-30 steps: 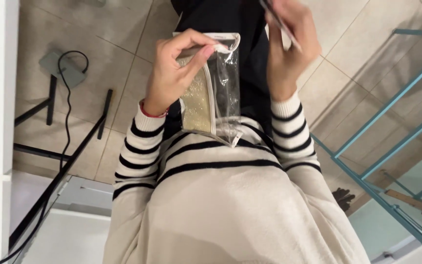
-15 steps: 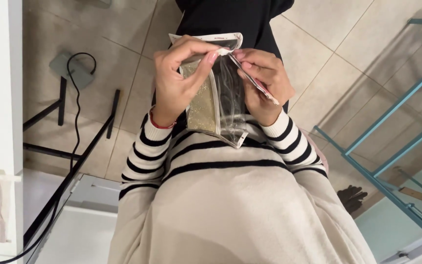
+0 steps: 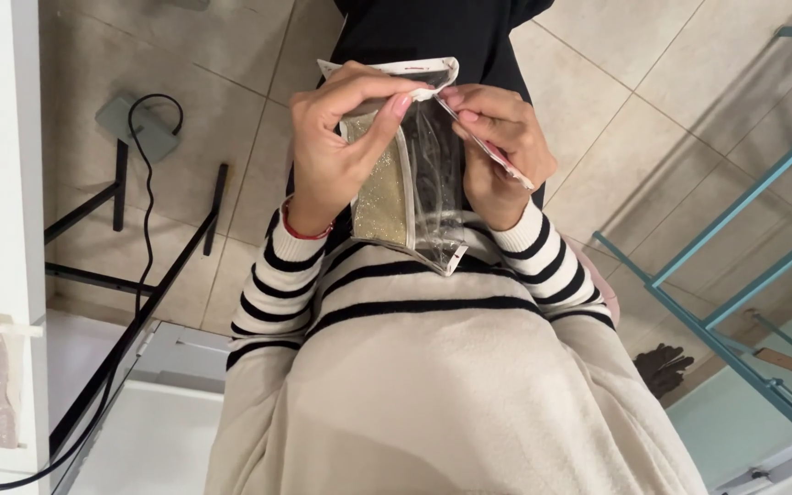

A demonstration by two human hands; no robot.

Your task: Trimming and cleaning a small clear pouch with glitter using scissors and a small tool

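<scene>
Both hands meet at the top of a clear bag (image 3: 423, 197) held upright before the chest. The left hand (image 3: 336, 151) is curled around its left edge, thumb and fingers pinching the white top strip. The right hand (image 3: 497, 151) is closed on the right edge, also gripping a thin stick (image 3: 488, 147). Gold glitter (image 3: 382, 197) fills the bag's left half. Below lies tile floor (image 3: 231, 82); a black stand (image 3: 130, 275) and cable (image 3: 144, 211) sit left, a blue frame (image 3: 717, 275) right.

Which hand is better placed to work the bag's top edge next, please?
Probably the right hand: holding a thin strip, it pinches the bag at its top edge, while the left hand grips the bag's side.
</scene>
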